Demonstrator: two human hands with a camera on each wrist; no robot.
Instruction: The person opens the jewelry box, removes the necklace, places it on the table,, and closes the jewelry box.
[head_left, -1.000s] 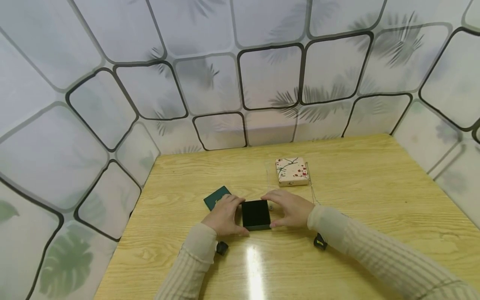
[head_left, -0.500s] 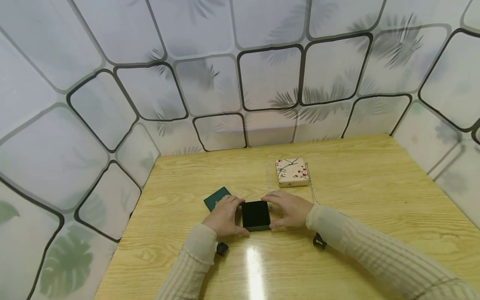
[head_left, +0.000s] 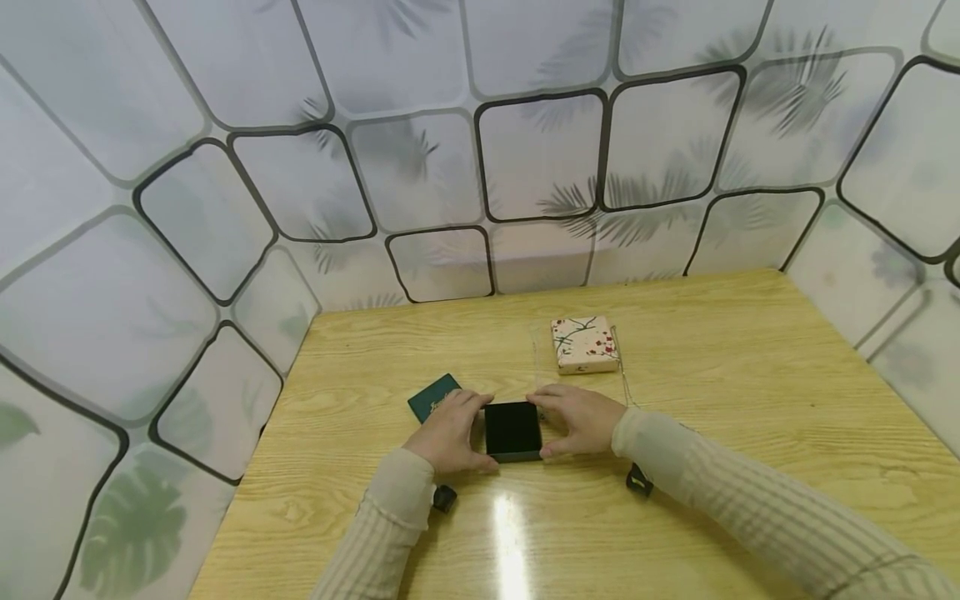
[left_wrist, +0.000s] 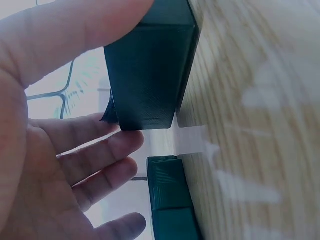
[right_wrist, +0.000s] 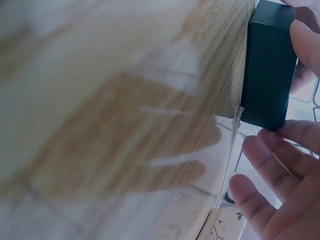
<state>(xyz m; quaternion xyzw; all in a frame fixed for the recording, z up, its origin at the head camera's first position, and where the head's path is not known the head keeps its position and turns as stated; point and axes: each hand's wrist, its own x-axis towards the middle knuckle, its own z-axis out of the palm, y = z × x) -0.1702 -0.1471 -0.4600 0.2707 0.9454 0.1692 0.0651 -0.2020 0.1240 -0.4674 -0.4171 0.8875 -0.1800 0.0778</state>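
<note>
A dark green jewelry box (head_left: pixel 513 432) with a black inside or pad on top sits on the table between both hands. My left hand (head_left: pixel 448 429) holds its left side, thumb at the near corner and fingertips at the far one. From the right side, my right hand (head_left: pixel 581 419) holds it in the same way. In the left wrist view, the thumb lies on the green box (left_wrist: pixel 147 75), and a small dark flap (left_wrist: pixel 110 112) sticks out by the fingers. A green lid (head_left: pixel 433 396) with gold lettering lies behind my left hand, partly covered by it.
A cream box with a floral print (head_left: pixel 585 344) stands farther back. A thin silver chain (head_left: pixel 624 375) runs along its right side. Another fine chain (right_wrist: pixel 232 150) lies beside the green box in the right wrist view. Patterned curtains (head_left: pixel 540 158) enclose the wooden table (head_left: pixel 720 358).
Both hands stay on the box with barely any movement. The fingertips at its far edge have shifted very slightly to the right, and more of the lid's lettering shows.
</note>
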